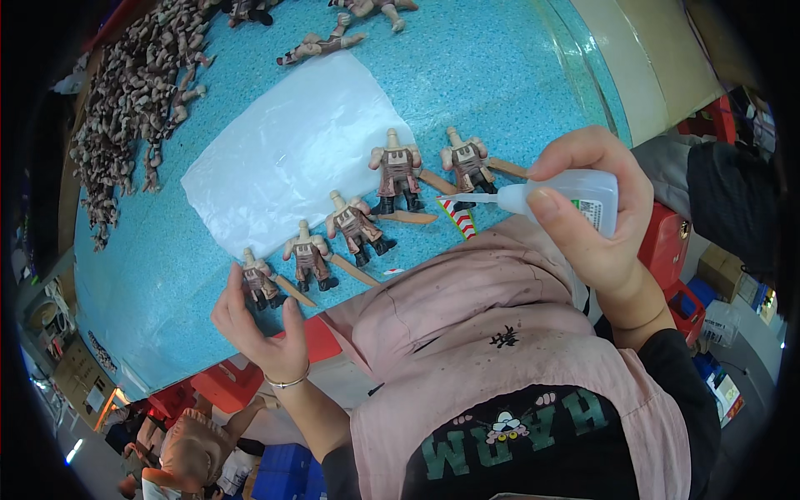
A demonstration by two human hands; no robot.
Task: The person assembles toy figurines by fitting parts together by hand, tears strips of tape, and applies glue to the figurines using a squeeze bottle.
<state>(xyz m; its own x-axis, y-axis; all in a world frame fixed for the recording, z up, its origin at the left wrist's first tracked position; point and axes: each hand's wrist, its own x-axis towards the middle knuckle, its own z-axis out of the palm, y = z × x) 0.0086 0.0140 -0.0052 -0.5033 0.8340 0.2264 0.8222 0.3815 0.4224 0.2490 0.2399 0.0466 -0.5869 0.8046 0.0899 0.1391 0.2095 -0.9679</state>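
Clear plastic bottle: a small glue bottle (575, 198) with a long thin nozzle, held in the right hand (596, 212) at about 3 o'clock; thumb on the near side and fingers wrapped over the far side pinch its body, nozzle pointing toward 9 o'clock.
Nozzle tip: it ends just beside the rightmost headless figure (468, 165), near its legs; whether it touches cannot be told.
Left hand: the left hand (254, 321) at 8 o'clock pinches the leftmost headless figure (259, 282) between thumb and fingertips, holding it upright at the table edge.
Row: five brown headless toy bodies stand in a slanted line from 8 toward 1 o'clock on the blue speckled table (500, 67), each with a tan stick-like piece (350, 268) jutting to the side.
Nearby: a clear plastic sheet (292, 154) lies behind the row; a heap of loose figure parts (137, 100) sits at 10 o'clock.
Doing it well, as I judge: squeeze lightly, bring only the tip to the joint, and keep the held figure steady so neighbours stay standing.
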